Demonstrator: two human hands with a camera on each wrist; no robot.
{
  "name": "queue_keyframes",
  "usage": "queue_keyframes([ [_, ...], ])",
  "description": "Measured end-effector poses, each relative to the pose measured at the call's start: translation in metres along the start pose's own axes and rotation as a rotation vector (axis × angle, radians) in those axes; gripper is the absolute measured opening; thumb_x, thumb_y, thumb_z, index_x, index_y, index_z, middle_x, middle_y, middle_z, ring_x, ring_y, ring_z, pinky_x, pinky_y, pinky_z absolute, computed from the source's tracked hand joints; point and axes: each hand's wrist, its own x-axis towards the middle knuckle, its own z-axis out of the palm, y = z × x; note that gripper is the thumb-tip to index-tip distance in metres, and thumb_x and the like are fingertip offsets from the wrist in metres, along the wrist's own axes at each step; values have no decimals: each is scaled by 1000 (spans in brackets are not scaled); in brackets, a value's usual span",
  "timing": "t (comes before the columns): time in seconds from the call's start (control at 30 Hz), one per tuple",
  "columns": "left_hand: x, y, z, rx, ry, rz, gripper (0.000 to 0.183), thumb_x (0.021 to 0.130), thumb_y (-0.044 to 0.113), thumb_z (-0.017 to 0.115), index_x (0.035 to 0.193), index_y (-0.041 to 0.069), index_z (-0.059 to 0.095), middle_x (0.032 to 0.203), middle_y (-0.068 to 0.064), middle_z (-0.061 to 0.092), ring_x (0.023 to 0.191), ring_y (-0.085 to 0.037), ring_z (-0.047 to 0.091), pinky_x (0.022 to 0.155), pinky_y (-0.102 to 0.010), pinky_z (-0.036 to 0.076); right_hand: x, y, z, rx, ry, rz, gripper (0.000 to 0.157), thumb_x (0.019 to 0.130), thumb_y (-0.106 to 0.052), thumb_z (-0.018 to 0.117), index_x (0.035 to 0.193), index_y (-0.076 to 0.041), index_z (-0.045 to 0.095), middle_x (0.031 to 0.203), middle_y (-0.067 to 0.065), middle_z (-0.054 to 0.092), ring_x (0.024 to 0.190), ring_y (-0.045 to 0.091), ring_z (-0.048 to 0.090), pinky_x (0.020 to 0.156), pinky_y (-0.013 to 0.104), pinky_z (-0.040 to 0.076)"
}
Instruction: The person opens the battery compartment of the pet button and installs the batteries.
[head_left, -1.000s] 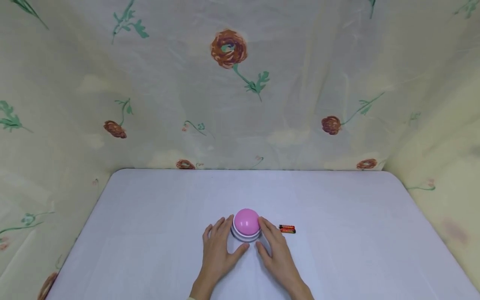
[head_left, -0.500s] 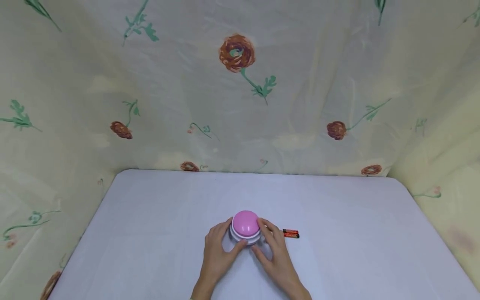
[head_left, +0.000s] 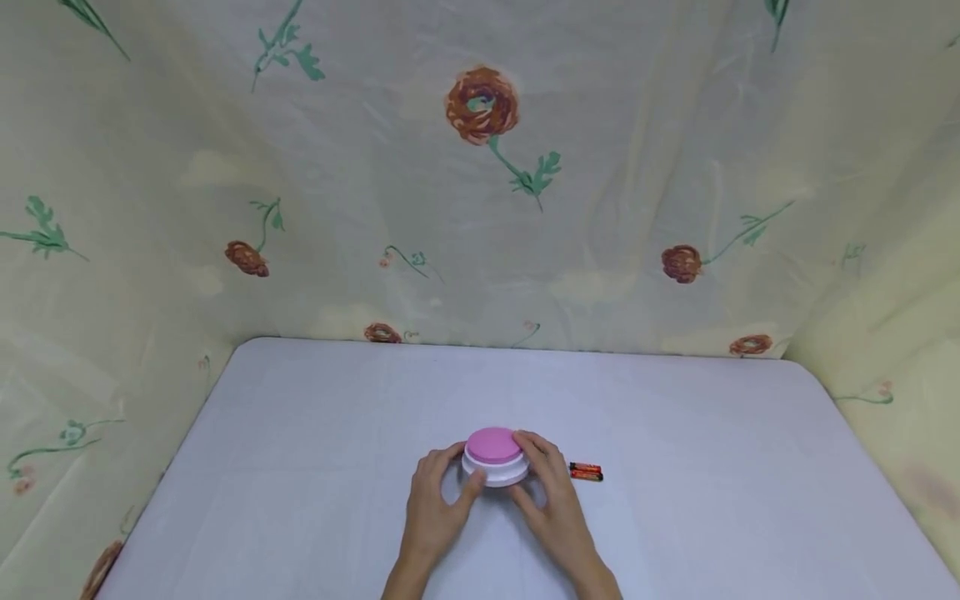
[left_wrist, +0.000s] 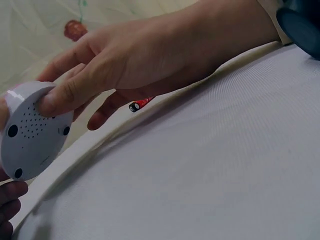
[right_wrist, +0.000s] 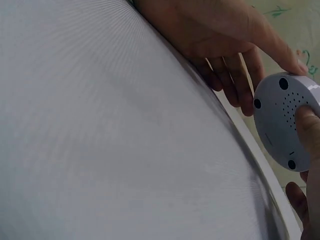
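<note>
On a white-covered table [head_left: 262,467], between two bare hands, one round device is being held: white base [head_left: 497,477], pink top [head_left: 493,447]. It is tilting away from the person, and its pale underside [left_wrist: 35,147] is facing back toward the wrist views. Whether its far rim is touching the cloth, one cannot tell.

Underside details: a cluster of small holes [right_wrist: 290,111] is showing, with dark discs [left_wrist: 13,131] spacing themselves near the rim.

Left hand [head_left: 437,507]: gripping the device at its left, the thumb pressing on the side of the base, the forefinger reaching along the far left edge.

Right hand [head_left: 557,510]: pinching the device from the right, a fingertip resting on the edge of the pink top, the thumb bearing on the underside beside the holes.

Two small batteries [head_left: 587,472], mostly red: lying side by side on the cloth, just beyond the right hand on its outer side.

Backdrop: a pale curtain [head_left: 600,125] is hanging behind the table, displaying printed brown-red flowers [head_left: 482,104] with green stems.
</note>
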Motion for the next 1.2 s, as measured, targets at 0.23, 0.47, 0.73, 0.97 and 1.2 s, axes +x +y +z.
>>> queue_keyframes([
  [0.23,-2,-1,-1,-17,-31,7,36,92,42,56,123,23,61,110,11,63,110,-12,53,98,-44,40,-6,8,0,-24,27,37,72,74,3,74,139,-14,46,136,5,52,125,14,47,101,7,35],
  [0.47,-4,-3,-5,-37,-34,-12,30,96,39,51,120,25,63,109,13,63,109,-11,54,97,-45,41,-8,8,1,-21,61,37,66,74,4,75,134,-12,51,128,5,59,108,10,56,89,12,46],
  [0.73,0,-4,0,-54,-37,11,30,96,41,49,116,25,65,104,14,65,106,-13,58,98,-47,40,-5,12,-2,2,96,68,56,78,-4,74,130,-11,55,117,5,65,96,12,63,84,13,50],
  [0.97,1,-2,-1,-98,-79,27,32,96,41,51,122,26,61,103,16,62,105,-8,56,96,-42,43,2,-12,-12,102,95,183,42,81,-3,70,122,-1,58,107,11,68,89,13,66,79,26,56],
  [1.2,1,-1,-4,-226,-79,77,37,91,27,62,127,18,57,108,10,61,100,-7,60,90,-29,47,2,-23,-15,143,77,238,35,84,-4,68,118,0,61,105,11,70,93,10,66,80,33,57],
])
